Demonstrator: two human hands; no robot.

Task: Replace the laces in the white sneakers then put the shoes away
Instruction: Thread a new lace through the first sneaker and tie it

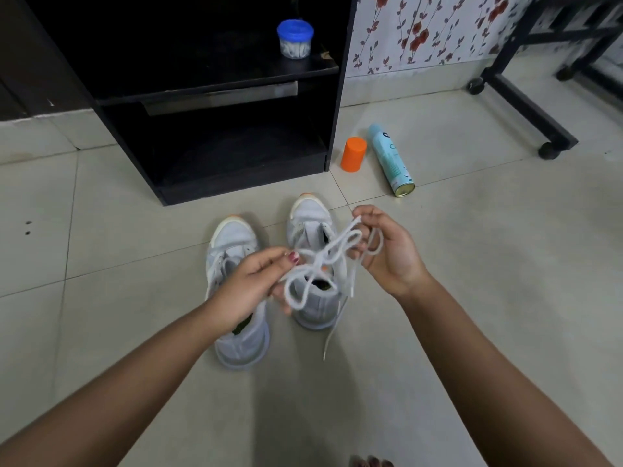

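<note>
Two white sneakers stand side by side on the tiled floor, toes pointing away from me: the left sneaker (236,244) and the right sneaker (312,214). Above them I hold a tangled white lace (323,261) stretched between both hands. My left hand (249,284) pinches its left end between thumb and fingers. My right hand (387,251) grips the right loops with curled fingers. One lace end dangles down beside the right sneaker's heel. My hands hide parts of both shoes.
A black cabinet (215,96) with open shelves stands just beyond the shoes; a blue-lidded jar (295,38) sits on its upper shelf. An orange cap (353,154) and a lying spray can (391,160) are to its right. A wheeled black frame (519,96) stands far right.
</note>
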